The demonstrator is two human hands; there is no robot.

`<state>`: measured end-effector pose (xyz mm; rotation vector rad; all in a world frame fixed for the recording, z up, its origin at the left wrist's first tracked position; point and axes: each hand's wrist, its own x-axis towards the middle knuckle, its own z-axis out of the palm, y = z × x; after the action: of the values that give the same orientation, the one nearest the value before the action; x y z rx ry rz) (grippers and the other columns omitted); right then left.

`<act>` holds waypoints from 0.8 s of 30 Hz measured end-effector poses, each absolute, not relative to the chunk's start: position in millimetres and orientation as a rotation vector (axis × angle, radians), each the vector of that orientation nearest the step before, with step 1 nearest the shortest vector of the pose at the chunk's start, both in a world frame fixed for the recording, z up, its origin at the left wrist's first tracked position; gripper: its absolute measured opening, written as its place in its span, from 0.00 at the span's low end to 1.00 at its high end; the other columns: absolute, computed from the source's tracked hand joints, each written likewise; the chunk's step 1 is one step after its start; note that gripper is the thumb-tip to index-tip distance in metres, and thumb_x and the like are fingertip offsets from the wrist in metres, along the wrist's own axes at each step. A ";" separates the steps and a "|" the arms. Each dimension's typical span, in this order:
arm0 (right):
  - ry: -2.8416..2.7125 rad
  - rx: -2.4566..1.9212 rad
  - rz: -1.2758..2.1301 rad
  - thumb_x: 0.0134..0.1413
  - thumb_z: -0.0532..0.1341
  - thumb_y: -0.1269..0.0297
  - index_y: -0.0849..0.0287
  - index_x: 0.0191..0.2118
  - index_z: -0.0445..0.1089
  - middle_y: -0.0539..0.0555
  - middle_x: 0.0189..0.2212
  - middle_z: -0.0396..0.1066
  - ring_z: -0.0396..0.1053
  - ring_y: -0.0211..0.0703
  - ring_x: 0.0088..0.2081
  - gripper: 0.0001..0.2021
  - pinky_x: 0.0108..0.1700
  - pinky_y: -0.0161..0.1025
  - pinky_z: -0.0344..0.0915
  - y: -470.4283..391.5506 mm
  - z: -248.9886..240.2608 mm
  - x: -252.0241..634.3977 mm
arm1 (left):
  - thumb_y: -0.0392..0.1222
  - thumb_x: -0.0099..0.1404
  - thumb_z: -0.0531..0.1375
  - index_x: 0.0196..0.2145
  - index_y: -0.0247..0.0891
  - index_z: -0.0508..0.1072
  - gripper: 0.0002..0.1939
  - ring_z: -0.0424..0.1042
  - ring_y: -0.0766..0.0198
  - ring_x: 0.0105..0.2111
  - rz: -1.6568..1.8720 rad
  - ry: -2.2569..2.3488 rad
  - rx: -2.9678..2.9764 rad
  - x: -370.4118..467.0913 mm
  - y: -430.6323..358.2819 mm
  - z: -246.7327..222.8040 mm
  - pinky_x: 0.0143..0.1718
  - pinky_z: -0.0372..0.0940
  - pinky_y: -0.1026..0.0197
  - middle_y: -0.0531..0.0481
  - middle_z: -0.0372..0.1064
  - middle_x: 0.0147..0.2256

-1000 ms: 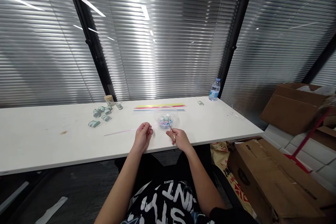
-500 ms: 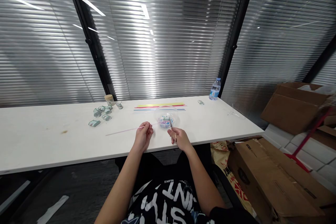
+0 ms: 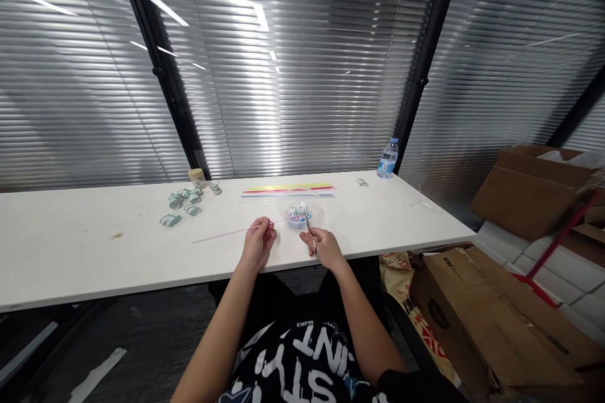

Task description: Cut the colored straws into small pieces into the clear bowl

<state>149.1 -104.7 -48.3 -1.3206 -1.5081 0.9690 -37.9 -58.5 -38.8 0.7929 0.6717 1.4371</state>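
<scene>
My left hand (image 3: 259,242) is closed, pinching a thin pink strip (image 3: 222,236) that stretches left over the white table and right to the bowl. In my right hand (image 3: 324,247) is a pair of scissors (image 3: 310,232), held by the handles with the blades pointing away from me. The blade tips are over a clear plastic bowl (image 3: 316,211), where the strip's right end reaches them. Small blue, purple and green pieces (image 3: 297,219) lie in the bowl. Whether the blades are touching the strip I cannot tell.
Yellow, red and blue strips (image 3: 288,189) lie behind the bowl. Several small clear-and-green packets (image 3: 191,209) and a jar with a tan lid (image 3: 196,177) are at the left. A water bottle (image 3: 387,158) stands back right. Cardboard boxes (image 3: 491,321) fill the floor at right.
The scissors and my right hand have shifted very slightly, the blades sitting a bit nearer the strip's right end. My left hand keeps its pinch on the strip.
</scene>
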 end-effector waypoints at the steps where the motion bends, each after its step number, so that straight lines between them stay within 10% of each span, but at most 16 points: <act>1: -1.504 -1.327 0.963 0.51 0.56 0.37 0.60 0.27 0.63 0.47 0.17 0.62 0.59 0.31 0.20 0.26 0.27 0.29 0.54 -104.6 -48.5 148.7 | 0.45 0.49 0.71 0.30 0.36 0.65 0.19 0.62 0.75 0.21 1.438 0.673 0.793 -37.8 -58.6 -38.6 0.25 0.60 0.71 0.56 0.64 0.26; 24: -1.557 -1.328 0.924 0.51 0.56 0.38 0.60 0.26 0.62 0.47 0.17 0.61 0.59 0.32 0.20 0.25 0.27 0.29 0.53 -107.2 -45.8 148.9 | 0.46 0.48 0.72 0.29 0.34 0.67 0.20 0.62 0.75 0.22 1.417 0.723 0.842 -34.2 -59.9 -35.7 0.25 0.59 0.70 0.54 0.64 0.25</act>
<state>148.9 -107.2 -45.8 -1.3282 -1.5573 0.9244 -34.2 -59.9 -35.7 0.8416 0.7230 1.4169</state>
